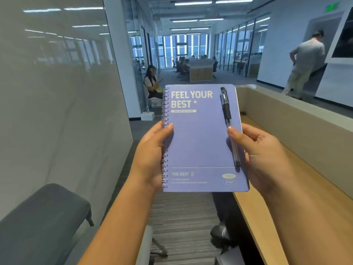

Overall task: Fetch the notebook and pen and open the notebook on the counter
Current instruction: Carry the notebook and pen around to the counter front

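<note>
You hold closed notebook (200,138) in air: left hand (150,155) grip on spiral edge, right hand (261,155) pinning pen (228,121) to cover. Fetch done; counter (298,197) placement, opening left.

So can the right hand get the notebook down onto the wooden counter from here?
Probably yes. The right hand holds the purple spiral notebook by the edge nearest the light wooden counter, thumb pinning the black pen, and the counter stretch beside it looks bare.
</note>
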